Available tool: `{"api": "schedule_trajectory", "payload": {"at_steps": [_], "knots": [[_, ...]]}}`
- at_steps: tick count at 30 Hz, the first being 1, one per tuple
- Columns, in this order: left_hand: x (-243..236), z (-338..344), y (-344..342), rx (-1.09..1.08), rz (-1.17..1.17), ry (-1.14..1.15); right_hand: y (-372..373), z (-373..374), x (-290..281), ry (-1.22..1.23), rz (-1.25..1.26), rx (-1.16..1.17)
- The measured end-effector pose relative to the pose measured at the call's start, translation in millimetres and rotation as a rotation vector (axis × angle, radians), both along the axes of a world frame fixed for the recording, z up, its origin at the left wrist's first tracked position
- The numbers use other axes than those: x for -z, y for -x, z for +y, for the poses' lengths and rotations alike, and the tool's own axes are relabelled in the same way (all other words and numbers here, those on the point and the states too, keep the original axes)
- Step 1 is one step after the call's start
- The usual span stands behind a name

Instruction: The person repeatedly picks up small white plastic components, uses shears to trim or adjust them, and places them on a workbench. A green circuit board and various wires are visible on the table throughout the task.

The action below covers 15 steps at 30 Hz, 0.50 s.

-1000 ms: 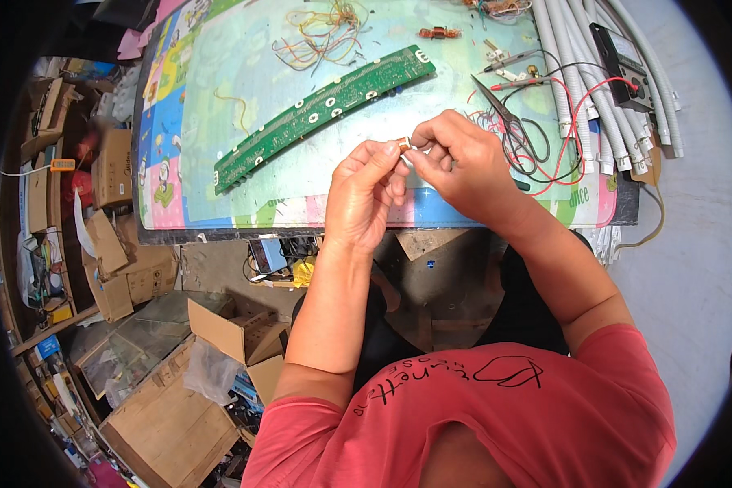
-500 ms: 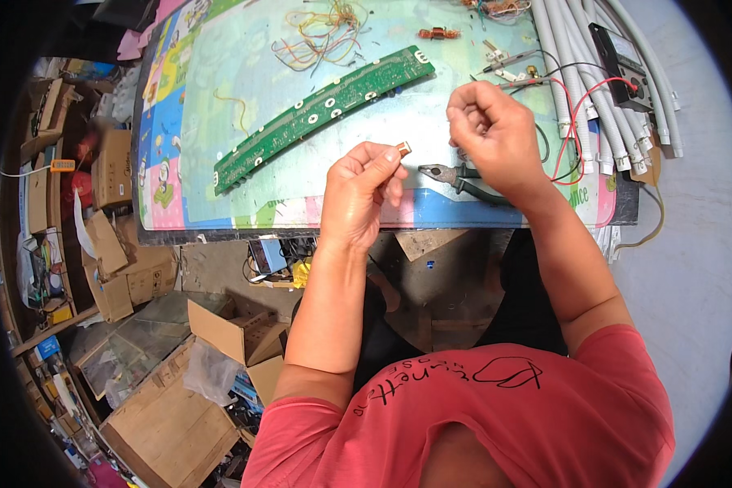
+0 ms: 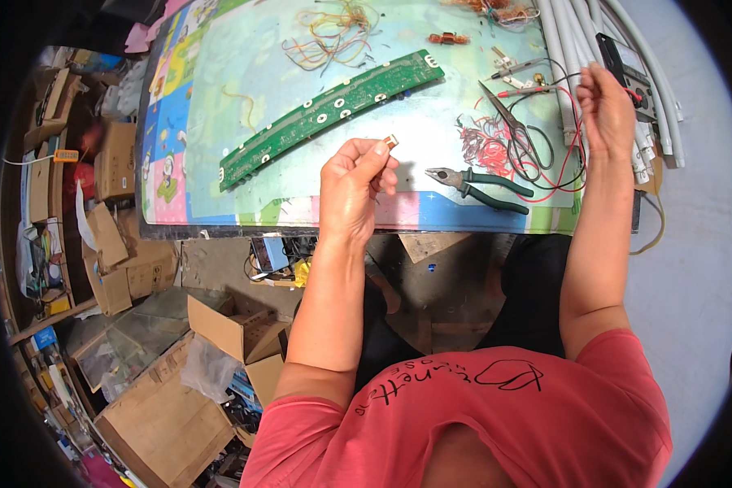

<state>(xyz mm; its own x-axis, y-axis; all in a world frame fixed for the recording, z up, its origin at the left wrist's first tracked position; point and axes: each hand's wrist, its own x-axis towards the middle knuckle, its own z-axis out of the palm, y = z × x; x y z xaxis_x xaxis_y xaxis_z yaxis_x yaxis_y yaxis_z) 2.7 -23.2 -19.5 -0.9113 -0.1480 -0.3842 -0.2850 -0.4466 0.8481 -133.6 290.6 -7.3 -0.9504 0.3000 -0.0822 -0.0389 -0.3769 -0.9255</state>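
Note:
Between the thumb and fingers of my left hand (image 3: 356,183) is a small copper-brown part (image 3: 391,141) with pale ends. This hand is held over the front of the mat, below the long green circuit board (image 3: 325,118). My right hand (image 3: 608,114) is raised at the right, over the grey tubes and beside the meter. Its fingers are pinched together, and anything in them is too fine to make out. Green-handled pliers (image 3: 480,187) lie on the mat between my hands. Scissors (image 3: 515,126) rest at a slant next to a tangle of red and white wire scraps (image 3: 486,146).
Loose thin wires (image 3: 329,37) lie beyond the board, with a copper coil (image 3: 448,38) to their right. A meter (image 3: 626,73) with red and black probe leads sits on grey tubes (image 3: 568,73). Cardboard boxes (image 3: 236,329) stand on the floor at left.
My right hand has moved away to the right, uncovering the scissors, the wire scraps and the plier handles. My left hand keeps its hold on the small part, with little movement.

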Motion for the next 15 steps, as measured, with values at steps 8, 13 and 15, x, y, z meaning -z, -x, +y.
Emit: {"api": "schedule_trajectory", "payload": {"at_steps": [8, 13, 15], "knots": [[0.8, -6.4, 1.1, -0.053, 0.06, 0.079, 21.0, 37.9, 11.1, 0.379, 0.022, 0.343], [-7.2, -2.5, 0.3, -0.065, 0.107, 0.271, -30.4, -78.3, -3.7, -0.496, 0.065, -0.529], [-11.0, 0.1, 0.7, -0.06, 0.126, 0.35, -35.8, -97.6, 12.7, -0.969, 0.486, -0.415]]}}
